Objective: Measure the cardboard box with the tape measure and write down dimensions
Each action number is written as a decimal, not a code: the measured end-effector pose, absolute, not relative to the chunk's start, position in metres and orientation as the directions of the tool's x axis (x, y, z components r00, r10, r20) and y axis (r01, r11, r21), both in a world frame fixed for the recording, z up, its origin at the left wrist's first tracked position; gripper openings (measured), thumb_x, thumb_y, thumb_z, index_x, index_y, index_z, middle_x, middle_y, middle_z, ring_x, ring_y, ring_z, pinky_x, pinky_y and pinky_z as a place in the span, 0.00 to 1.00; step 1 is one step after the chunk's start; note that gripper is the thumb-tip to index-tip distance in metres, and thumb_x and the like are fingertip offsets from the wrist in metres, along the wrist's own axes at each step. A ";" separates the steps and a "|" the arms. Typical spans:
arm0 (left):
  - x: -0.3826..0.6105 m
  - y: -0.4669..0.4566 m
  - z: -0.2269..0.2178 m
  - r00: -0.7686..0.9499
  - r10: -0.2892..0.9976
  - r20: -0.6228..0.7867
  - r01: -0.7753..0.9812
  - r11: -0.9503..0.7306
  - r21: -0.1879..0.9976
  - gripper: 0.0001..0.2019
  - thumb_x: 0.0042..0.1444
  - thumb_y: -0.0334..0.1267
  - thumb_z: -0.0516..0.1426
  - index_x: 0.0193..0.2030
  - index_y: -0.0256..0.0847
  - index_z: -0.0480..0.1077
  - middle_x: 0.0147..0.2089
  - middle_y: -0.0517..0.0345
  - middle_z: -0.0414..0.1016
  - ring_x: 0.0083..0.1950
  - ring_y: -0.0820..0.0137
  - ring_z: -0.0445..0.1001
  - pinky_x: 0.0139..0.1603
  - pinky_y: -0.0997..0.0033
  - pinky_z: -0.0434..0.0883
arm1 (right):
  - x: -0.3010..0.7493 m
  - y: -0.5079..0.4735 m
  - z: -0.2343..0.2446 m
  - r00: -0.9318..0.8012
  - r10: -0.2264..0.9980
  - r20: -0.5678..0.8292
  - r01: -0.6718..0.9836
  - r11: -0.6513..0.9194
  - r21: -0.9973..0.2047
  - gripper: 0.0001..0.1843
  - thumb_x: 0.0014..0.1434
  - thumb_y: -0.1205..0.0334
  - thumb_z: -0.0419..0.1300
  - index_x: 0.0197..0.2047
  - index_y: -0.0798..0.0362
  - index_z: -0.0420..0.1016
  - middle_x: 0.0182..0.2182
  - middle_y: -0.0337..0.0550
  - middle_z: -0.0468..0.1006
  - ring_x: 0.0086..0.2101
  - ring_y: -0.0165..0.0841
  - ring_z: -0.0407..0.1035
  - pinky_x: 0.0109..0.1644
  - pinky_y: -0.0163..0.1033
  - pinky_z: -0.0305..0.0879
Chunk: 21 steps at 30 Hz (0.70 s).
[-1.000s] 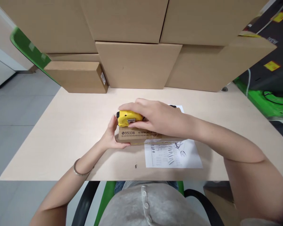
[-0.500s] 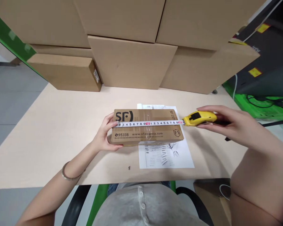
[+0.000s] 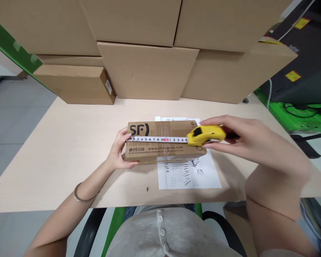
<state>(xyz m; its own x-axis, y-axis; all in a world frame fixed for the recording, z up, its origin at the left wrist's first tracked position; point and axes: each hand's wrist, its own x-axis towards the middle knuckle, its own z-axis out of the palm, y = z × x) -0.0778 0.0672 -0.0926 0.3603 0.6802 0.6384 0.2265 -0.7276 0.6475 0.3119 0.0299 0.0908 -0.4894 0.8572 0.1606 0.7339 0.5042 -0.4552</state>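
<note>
Head view: a tape measure [image 3: 206, 135] is spanning much of the carton [image 3: 155, 146], the right hand [image 3: 247, 138] gripping its case and the left hand [image 3: 120, 151] clasping carton and blade [image 3: 155, 139] (a slip there could let it snap back). Papers [image 3: 188, 176] are lying partly beneath, on the worktop [image 3: 82, 142].

Bright, soft shadows, edges visibly stretched

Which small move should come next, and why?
Probably the right hand should let the blade retract, easing the tape measure left: it has come back from beyond the right end of the SF box, while the left hand holds the blade's end.
</note>
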 end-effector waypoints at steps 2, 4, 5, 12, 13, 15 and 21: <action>-0.079 0.067 -0.096 0.380 0.655 0.653 0.204 -0.748 0.631 0.55 0.36 0.56 0.74 0.72 0.69 0.55 0.73 0.51 0.58 0.73 0.39 0.59 0.69 0.28 0.59 | 0.281 0.038 0.092 -0.571 0.807 0.152 0.682 0.569 -0.459 0.25 0.65 0.45 0.64 0.61 0.44 0.72 0.49 0.42 0.83 0.37 0.39 0.77 0.39 0.42 0.69; -0.079 0.066 -0.101 0.391 0.647 0.654 0.182 -0.751 0.634 0.59 0.37 0.55 0.74 0.74 0.70 0.50 0.74 0.51 0.56 0.75 0.39 0.57 0.70 0.28 0.58 | 0.246 0.048 0.090 -0.649 0.745 0.156 0.635 0.643 -0.427 0.25 0.65 0.47 0.63 0.62 0.45 0.71 0.52 0.43 0.82 0.41 0.40 0.78 0.39 0.41 0.67; -0.079 0.065 -0.103 0.386 0.666 0.638 0.177 -0.732 0.657 0.61 0.36 0.55 0.75 0.75 0.69 0.47 0.75 0.50 0.56 0.75 0.39 0.56 0.71 0.28 0.58 | 0.229 0.053 0.088 -0.690 0.702 0.178 0.608 0.695 -0.385 0.24 0.66 0.49 0.62 0.63 0.46 0.70 0.53 0.44 0.82 0.42 0.41 0.78 0.38 0.41 0.65; -0.070 0.055 -0.094 0.225 0.867 0.445 0.126 -0.479 0.869 0.69 0.33 0.63 0.74 0.78 0.63 0.38 0.75 0.46 0.58 0.73 0.40 0.64 0.71 0.34 0.63 | 0.173 0.071 0.092 -0.804 0.529 0.272 0.445 0.838 -0.314 0.21 0.72 0.53 0.58 0.64 0.46 0.67 0.54 0.43 0.80 0.47 0.39 0.75 0.43 0.40 0.60; -0.067 0.053 -0.087 0.178 0.884 0.431 0.117 -0.454 0.883 0.67 0.34 0.65 0.73 0.77 0.60 0.40 0.73 0.46 0.60 0.72 0.40 0.64 0.71 0.35 0.62 | 0.175 0.069 0.095 -0.789 0.542 0.290 0.446 0.829 -0.337 0.21 0.71 0.52 0.58 0.64 0.46 0.66 0.55 0.42 0.80 0.48 0.39 0.75 0.44 0.40 0.61; -0.061 0.051 -0.071 0.070 0.936 0.344 0.052 -0.348 0.936 0.60 0.40 0.69 0.68 0.76 0.55 0.48 0.71 0.46 0.66 0.71 0.40 0.66 0.71 0.37 0.64 | 0.181 0.066 0.099 -0.744 0.591 0.311 0.459 0.791 -0.405 0.22 0.70 0.49 0.59 0.64 0.47 0.66 0.56 0.43 0.80 0.48 0.39 0.75 0.47 0.40 0.62; -0.040 0.044 -0.031 0.036 0.990 -0.134 -0.245 0.139 0.959 0.30 0.55 0.59 0.60 0.59 0.43 0.69 0.57 0.49 0.80 0.60 0.44 0.77 0.56 0.47 0.78 | 0.190 0.063 0.076 -0.783 0.552 0.285 0.380 0.789 -0.483 0.27 0.65 0.40 0.62 0.56 0.53 0.72 0.44 0.49 0.80 0.45 0.42 0.71 0.53 0.47 0.62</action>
<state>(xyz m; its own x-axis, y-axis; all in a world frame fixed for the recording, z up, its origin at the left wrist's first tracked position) -0.0402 0.0439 -0.0309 0.0359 0.9903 -0.1341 -0.2453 0.1388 0.9595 0.1903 0.0627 0.0761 -0.7834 0.5523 0.2851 0.3804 0.7888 -0.4829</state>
